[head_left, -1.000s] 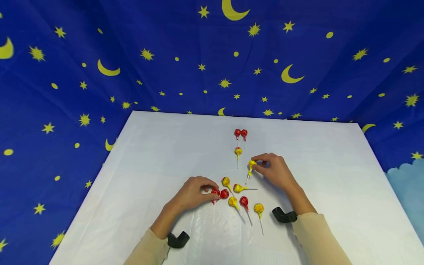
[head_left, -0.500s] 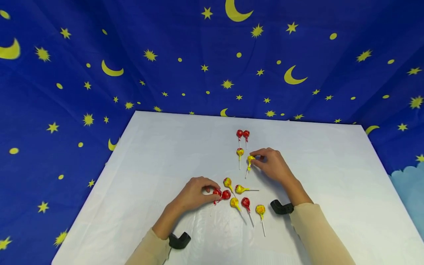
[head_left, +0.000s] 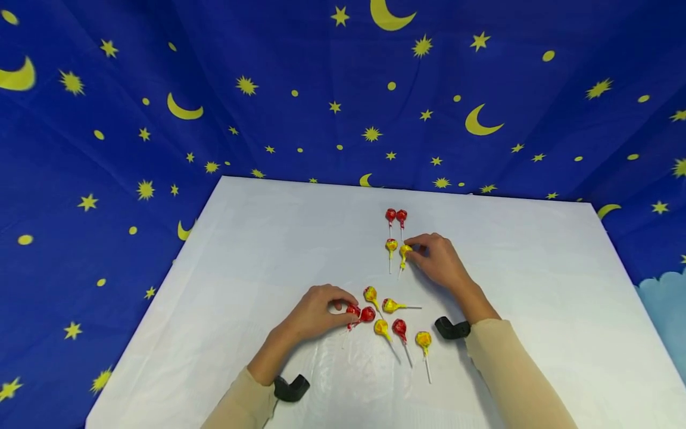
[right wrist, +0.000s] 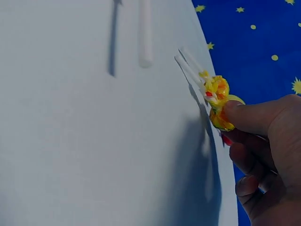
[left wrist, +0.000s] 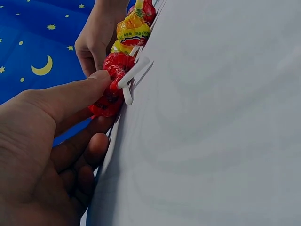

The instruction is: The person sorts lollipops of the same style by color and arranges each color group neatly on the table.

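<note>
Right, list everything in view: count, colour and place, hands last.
Red lollipops: five; two side by side at the far centre of the table, two by the left hand, one in the near cluster.
Yellow lollipops: six; two below the far red pair, four in the near cluster.
Table: one, white.
Backdrop cloth: one, blue with yellow stars and moons, behind and around the table.
Wrist mounts: two, black, one on each wrist.
Sleeves: two, beige.
Left hand: fingers grip a red lollipop.
Right hand: fingers pinch a yellow lollipop.
</note>
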The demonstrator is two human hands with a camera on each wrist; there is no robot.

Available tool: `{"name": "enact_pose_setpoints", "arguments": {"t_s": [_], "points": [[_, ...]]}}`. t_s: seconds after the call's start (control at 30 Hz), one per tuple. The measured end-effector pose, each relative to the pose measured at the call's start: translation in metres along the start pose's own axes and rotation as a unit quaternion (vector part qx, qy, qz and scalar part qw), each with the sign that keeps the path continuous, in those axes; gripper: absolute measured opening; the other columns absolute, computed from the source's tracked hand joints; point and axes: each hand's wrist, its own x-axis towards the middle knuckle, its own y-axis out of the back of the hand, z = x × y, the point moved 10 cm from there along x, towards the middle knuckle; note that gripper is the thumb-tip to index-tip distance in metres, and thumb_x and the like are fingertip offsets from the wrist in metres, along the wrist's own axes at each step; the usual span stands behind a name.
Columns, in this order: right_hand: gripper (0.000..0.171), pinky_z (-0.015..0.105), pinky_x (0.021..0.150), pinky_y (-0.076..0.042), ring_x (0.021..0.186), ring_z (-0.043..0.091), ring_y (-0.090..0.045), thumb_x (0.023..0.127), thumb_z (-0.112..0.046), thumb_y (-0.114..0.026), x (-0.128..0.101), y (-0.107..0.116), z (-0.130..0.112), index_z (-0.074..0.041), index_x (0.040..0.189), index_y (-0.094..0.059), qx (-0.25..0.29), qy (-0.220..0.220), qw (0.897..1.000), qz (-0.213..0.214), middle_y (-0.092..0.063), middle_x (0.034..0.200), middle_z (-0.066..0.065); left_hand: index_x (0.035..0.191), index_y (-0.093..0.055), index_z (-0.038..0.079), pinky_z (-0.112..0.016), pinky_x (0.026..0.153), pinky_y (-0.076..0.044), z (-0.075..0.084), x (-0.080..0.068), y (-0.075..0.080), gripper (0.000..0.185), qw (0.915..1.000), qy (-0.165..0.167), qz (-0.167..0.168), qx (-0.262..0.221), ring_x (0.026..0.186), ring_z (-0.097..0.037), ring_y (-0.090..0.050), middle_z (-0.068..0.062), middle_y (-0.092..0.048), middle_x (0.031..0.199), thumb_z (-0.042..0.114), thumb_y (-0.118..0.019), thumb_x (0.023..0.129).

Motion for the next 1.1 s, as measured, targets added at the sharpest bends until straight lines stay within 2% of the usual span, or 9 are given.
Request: {"name": "enact_pose_setpoints", "arguments": {"t_s": [0.27,0.53,0.77,1.0,1.1], "points": [[0.024,0.037,0.072,-0.039,0.081,0.02,-0.05,0.087,-0.016,-0.073,0.0052,-0.0022,0.0039,-0.01,0.11,-0.073,0.0,0.002,1.0,0.004,-0.066,0.091,0.003,0.1,-0.074,0.025,-0.027,0.069,-0.044,-0.0017,0.0006,-0.0012,0.022,0.9998,0.008,0.0,-0.015,0.074,-0.01,-0.054,0.015,-0.063,0.084,0.032,-0.079,0.08],[0.025,0.038,0.073,-0.039,0.082,0.019,-0.051,0.088,-0.017,-0.072,0.0102,-0.0029,0.0032,-0.011,0.111,-0.072,-0.006,0.01,1.0,0.009,-0.068,0.095,0.002,0.099,-0.074,0.026,-0.027,0.069,-0.043,-0.003,0.0017,-0.0005,0.022,0.9999,0.002,0.008,-0.015,0.073,-0.01,-0.054,0.018,-0.06,0.08,0.034,-0.08,0.079],[0.028,0.039,0.076,-0.042,0.086,0.02,-0.051,0.086,-0.018,-0.074,0.0085,-0.0009,0.009,-0.013,0.114,-0.071,0.01,-0.03,0.999,0.012,-0.065,0.095,0.003,0.099,-0.074,0.026,-0.027,0.07,-0.044,-0.0038,0.0019,-0.0015,0.022,0.9998,0.005,0.006,-0.019,0.074,-0.008,-0.053,0.015,-0.062,0.081,0.033,-0.08,0.079],[0.024,0.043,0.082,-0.041,0.089,0.023,-0.053,0.086,-0.018,-0.074,0.0086,0.0059,0.0019,-0.01,0.108,-0.072,0.026,-0.013,0.999,0.027,-0.066,0.099,0.007,0.098,-0.074,0.027,-0.028,0.07,-0.043,-0.0045,0.0031,0.0006,0.022,0.9998,0.008,0.015,-0.012,0.073,-0.008,-0.053,0.013,-0.062,0.08,0.033,-0.081,0.078],[0.021,0.042,0.08,-0.042,0.087,0.022,-0.054,0.088,-0.016,-0.072,0.0054,0.0061,-0.0008,-0.009,0.108,-0.072,0.031,-0.008,0.999,0.029,-0.066,0.1,0.006,0.098,-0.074,0.027,-0.028,0.07,-0.043,-0.0055,0.0022,-0.0002,0.022,0.9998,0.012,0.013,-0.012,0.073,-0.008,-0.053,0.011,-0.061,0.079,0.033,-0.081,0.078]]}}
